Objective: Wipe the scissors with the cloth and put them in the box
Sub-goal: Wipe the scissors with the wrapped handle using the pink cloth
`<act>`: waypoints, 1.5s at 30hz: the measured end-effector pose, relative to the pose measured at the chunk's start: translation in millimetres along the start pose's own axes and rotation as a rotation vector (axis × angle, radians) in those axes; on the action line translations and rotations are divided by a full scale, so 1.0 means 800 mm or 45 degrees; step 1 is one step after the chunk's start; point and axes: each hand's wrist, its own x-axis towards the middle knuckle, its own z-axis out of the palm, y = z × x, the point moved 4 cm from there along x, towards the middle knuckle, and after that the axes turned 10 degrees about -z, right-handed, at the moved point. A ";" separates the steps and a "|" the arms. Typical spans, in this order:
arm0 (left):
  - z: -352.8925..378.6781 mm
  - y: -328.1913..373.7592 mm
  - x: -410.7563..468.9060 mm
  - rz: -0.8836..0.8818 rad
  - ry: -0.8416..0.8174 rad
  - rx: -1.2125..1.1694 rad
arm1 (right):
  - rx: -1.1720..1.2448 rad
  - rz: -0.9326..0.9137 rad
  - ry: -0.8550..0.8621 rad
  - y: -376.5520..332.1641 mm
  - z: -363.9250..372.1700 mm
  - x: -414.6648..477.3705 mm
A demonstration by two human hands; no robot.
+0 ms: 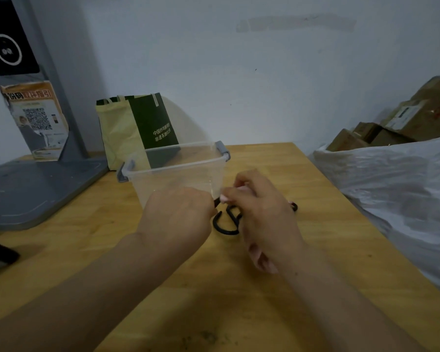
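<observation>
The scissors (226,223) are being gripped by the left hand (178,214) at 6 o'clock of the clear box (175,171) — and what looks like a pink cloth (263,262) is being pinched onto them by the right hand (262,214). Wiping is judged under way; boxing is being left undone.

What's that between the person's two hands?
In the head view, the scissors are there: their black handle loops show in the gap between the left hand and the right hand.
</observation>
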 end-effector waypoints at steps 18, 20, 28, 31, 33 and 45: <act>0.007 -0.010 -0.014 -0.014 -0.045 -0.027 | -0.356 -0.479 -0.124 -0.014 0.020 -0.009; 0.005 -0.007 -0.014 0.001 -0.017 -0.029 | -0.327 -0.465 -0.129 -0.009 0.022 -0.009; 0.020 -0.015 -0.020 0.003 -0.111 -0.098 | -0.293 0.143 0.200 0.047 -0.028 0.006; 0.018 -0.019 -0.017 -0.031 -0.090 -0.104 | -0.438 -0.384 0.088 -0.002 -0.004 -0.005; 0.017 -0.019 -0.015 -0.015 -0.063 -0.130 | -0.498 -0.635 -0.031 -0.020 0.020 -0.015; 0.034 -0.010 -0.019 0.021 -0.054 -0.198 | -0.533 -0.087 -0.019 0.035 -0.014 0.007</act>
